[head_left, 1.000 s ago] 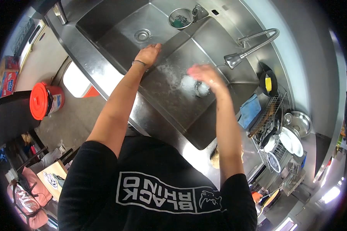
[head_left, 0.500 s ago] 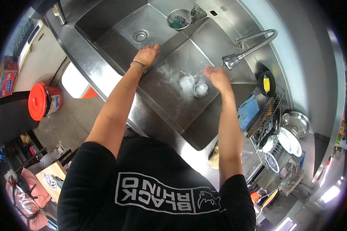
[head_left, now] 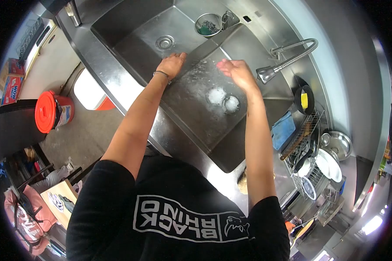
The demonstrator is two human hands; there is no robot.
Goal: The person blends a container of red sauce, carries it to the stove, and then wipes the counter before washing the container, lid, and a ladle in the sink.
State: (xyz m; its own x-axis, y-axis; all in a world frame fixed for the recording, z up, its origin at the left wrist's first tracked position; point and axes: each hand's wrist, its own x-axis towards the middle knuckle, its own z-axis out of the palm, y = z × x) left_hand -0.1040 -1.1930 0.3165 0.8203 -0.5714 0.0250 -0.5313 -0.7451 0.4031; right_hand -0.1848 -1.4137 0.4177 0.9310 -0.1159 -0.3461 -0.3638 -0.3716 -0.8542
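Observation:
My left hand grips the steel divider between two sink basins, its fingers curled over the edge. Over the right basin, my right hand is open, fingers stretched toward the left, holding nothing. Water droplets streak across the basin floor left of it. Below that hand lie a foam-covered round patch, perhaps the drain, and a small round metal piece filled with white foam. The faucet head hangs just right of my right hand.
A metal strainer cup holding a green scrubber hangs at the back of the divider. A blue cloth, a black pan with a yellow sponge and a dish rack stand right. A red-lidded bucket is on the floor left.
My right hand has moved left and away from my body, its fingers now stretched out. Water has splashed across the basin toward the divider. My left hand stays on the divider.

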